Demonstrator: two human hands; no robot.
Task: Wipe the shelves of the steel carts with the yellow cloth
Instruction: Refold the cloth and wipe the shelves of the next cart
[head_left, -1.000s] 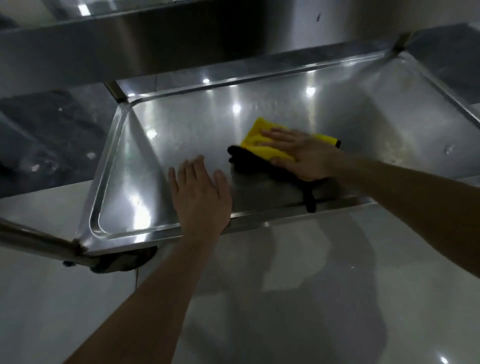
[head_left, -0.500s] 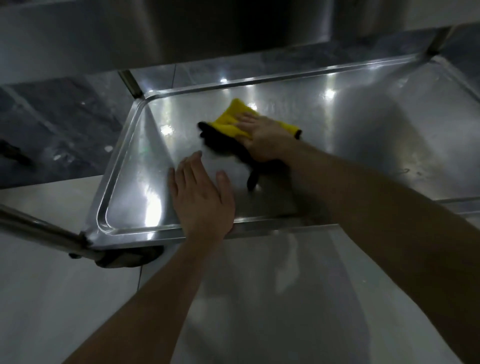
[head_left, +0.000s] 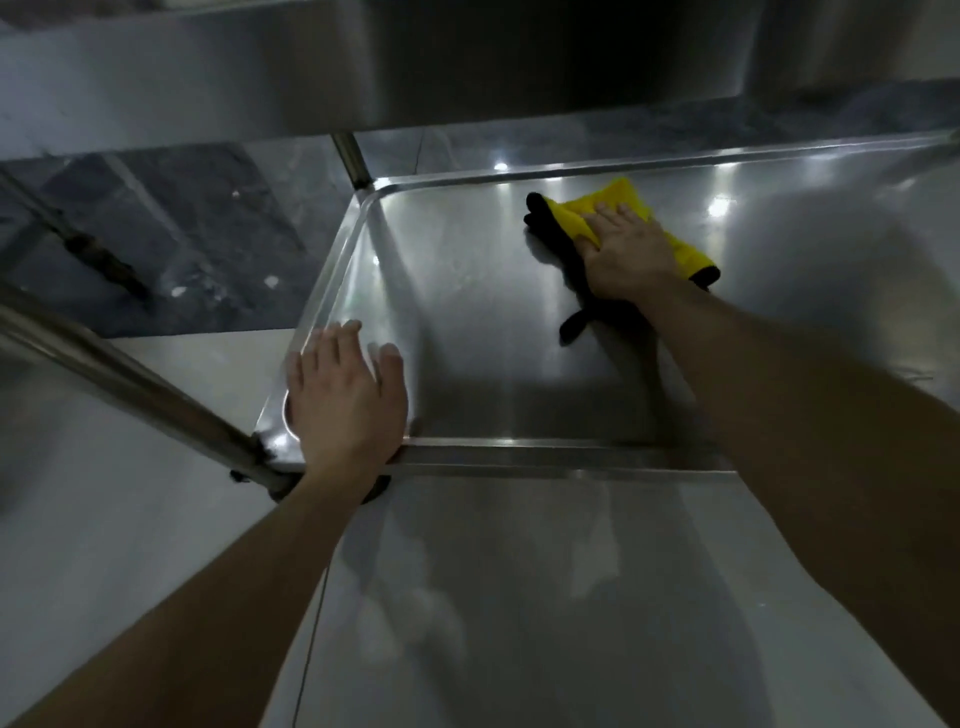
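Presses the cloth (head_left: 631, 197) flat against the shelf (head_left: 493, 322) with the right hand (head_left: 623, 254), palm down, fingers straight and spread over the yellow face. Spreads the load that way, most likely, to rub the steel with the whole pad and not just one edge. Leaves a black side or trim showing at the left of the cloth, a dark tail trailing back toward the near rim. Works close to the far rim, well apart from the far-left post (head_left: 350, 156).

Plants the left hand (head_left: 345, 400) flat on the near-left corner of the shelf, fingers open and relaxed, gripping nothing, heel of the palm over the rim. Seems to serve two ends there: to steady the cart (head_left: 545, 460) against the push of wiping, and to prop the body while leaning in under the upper shelf (head_left: 363, 62), dark across the top of the view. Rests just beside the slanted tube (head_left: 130, 384) joining that corner; a handle or a brace, cannot tell which.

Judged from the cloth's place, covers the back strip of the shelf now, with the near part and the right side perhaps yet to reach. Calls next for even pressure and long strokes; risks rolling the cart over the pale floor (head_left: 104, 545) on easing off the left hand. Cannot tell wet from dry on the steel, given the glare and reflections.
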